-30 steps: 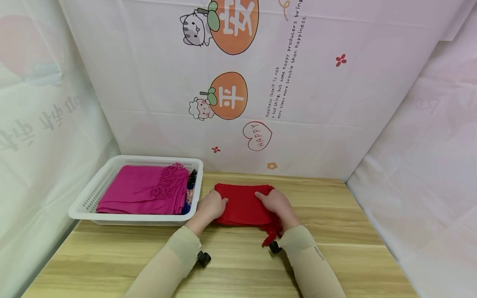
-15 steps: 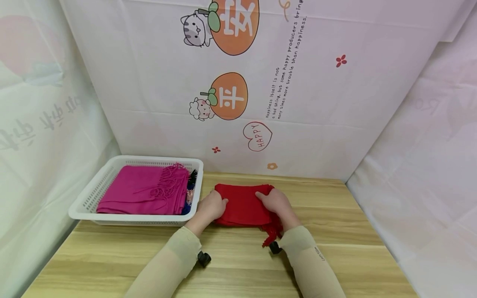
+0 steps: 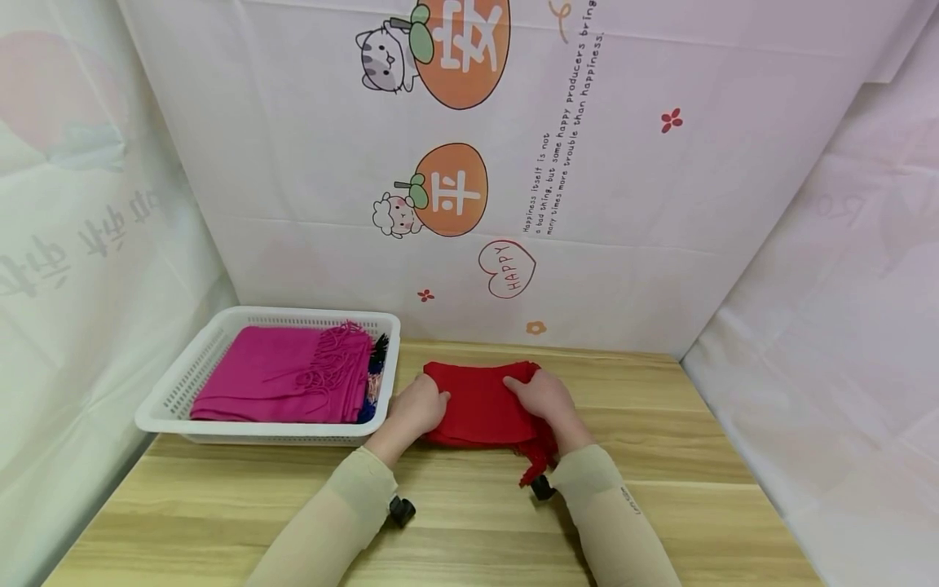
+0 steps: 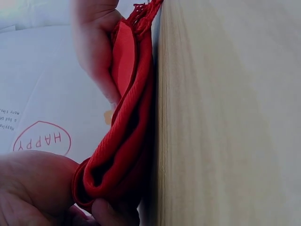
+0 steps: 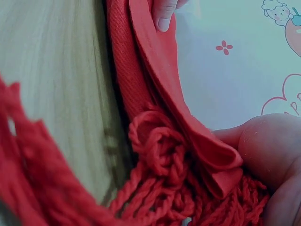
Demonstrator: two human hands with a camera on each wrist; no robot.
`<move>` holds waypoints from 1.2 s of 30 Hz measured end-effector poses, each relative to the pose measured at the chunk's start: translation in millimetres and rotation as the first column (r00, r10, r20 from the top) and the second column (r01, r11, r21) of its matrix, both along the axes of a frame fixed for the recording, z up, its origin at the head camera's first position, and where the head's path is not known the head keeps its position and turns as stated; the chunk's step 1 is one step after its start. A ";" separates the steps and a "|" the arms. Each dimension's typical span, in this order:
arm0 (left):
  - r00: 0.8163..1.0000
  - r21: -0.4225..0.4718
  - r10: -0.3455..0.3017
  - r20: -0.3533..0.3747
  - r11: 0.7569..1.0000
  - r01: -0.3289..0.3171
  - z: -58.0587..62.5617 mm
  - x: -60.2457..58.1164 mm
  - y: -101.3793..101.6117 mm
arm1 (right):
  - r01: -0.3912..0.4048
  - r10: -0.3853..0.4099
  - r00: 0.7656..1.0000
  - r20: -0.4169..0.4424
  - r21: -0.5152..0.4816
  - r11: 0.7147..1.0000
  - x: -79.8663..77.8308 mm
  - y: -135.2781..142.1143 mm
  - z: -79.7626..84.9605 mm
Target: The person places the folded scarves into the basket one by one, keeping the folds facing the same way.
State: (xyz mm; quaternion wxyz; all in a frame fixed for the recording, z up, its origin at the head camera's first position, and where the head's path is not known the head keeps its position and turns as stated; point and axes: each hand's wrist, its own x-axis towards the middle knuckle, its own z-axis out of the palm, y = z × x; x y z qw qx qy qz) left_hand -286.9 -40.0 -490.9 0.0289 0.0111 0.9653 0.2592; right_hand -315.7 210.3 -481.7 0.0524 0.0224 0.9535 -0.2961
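Observation:
A red fringed scarf [image 3: 480, 404], folded into a rectangle, is held just over the wooden table between two hands. At its left end the left hand [image 3: 420, 404] grips the folds, thumb on top and fingers beneath. Its fold layers [image 4: 120, 150] show in the left wrist view. The right hand [image 3: 543, 398] grips the opposite end, its thumb across the upper face and the other fingers hidden under the cloth. Red twisted tassels [image 5: 162, 174] hang beside that hand in the right wrist view.
A white plastic basket [image 3: 157, 412] stands to the left, close to the left hand. Inside lie a folded magenta scarf [image 3: 271, 367] with fringe and some dark and patterned fabric at its right side. A printed white sheet [image 3: 609, 285] rises behind the wooden table [image 3: 469, 522].
Both hands keep their grip at the same spot. The scarf's far edge now sags slightly in the middle, and the hanging tassels have shifted a little.

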 end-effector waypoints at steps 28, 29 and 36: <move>0.999 0.080 0.012 -0.045 0.997 -0.008 17.8 11.0 9.4 | 0.003 -0.004 0.999 -0.043 -0.025 1.000 -0.4 5.3 13.7; 0.999 0.081 0.010 -0.053 0.997 -0.005 19.3 11.5 9.5 | 0.005 -0.006 0.999 -0.045 -0.026 1.000 -0.2 5.4 14.6; 0.998 0.085 0.002 -0.064 0.996 0.003 30.1 15.8 9.3 | 0.010 -0.012 0.998 -0.061 -0.034 0.999 0.4 4.7 20.7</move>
